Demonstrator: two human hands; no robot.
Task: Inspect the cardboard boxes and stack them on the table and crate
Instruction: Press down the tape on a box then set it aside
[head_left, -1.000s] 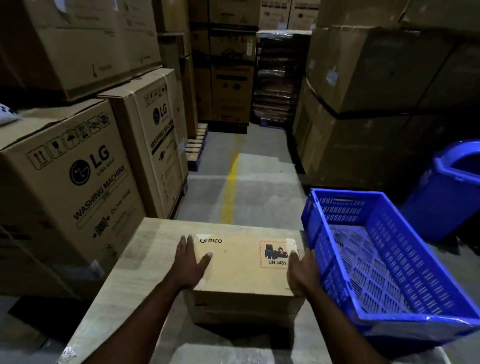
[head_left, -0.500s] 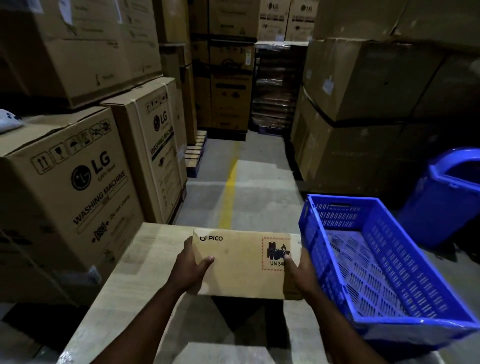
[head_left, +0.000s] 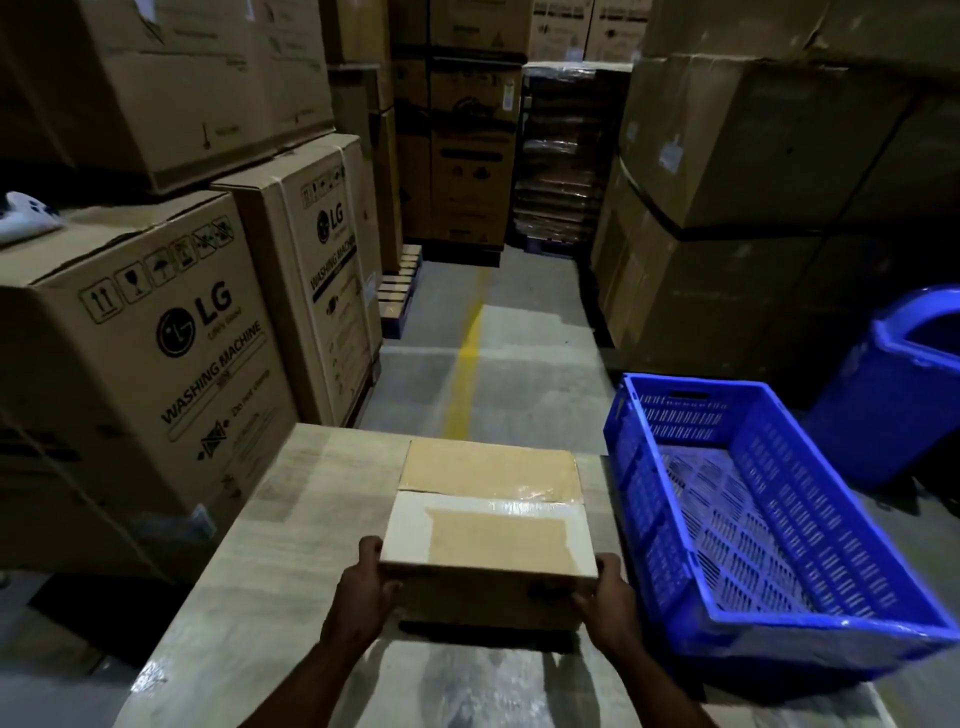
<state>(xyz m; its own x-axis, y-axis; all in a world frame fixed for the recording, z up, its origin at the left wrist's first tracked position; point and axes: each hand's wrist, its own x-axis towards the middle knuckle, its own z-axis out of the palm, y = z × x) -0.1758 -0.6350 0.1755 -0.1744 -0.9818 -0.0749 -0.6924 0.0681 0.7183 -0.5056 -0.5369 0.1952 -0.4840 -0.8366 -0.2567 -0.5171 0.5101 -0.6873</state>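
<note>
- One cardboard box (head_left: 488, 514), small and flat, over the near middle of the desk (head_left: 291, 519), top face up, clear tape across the seam, pale border round the near flap.
- Two hands on it: left hand (head_left: 363, 587) at the near-left corner, right hand (head_left: 608, 592) at the near-right corner.
- Left fingers (head_left: 370, 548) curled round their corner, right fingers (head_left: 609, 564) round theirs, both holding the box; tips underneath hidden.
- Dark shadow below the box; resting on the desk or lifted just clear of it, impossible to tell.
- One blue crate (head_left: 647, 514) just right of the box, at the desk's right edge, slotted walls and floor showing.
- One blue bin (head_left: 893, 395) beyond the crate, far right.
- Two large cartons marked LG WASHING MACHINE, one nearest left (head_left: 156, 353), one behind it (head_left: 322, 270); more plain cartons stacked above and beyond, uncounted.
- One yellow line (head_left: 467, 364) along the aisle floor ahead.
- One white object (head_left: 23, 215) on the nearest carton, cut off at the edge, unidentifiable.
</note>
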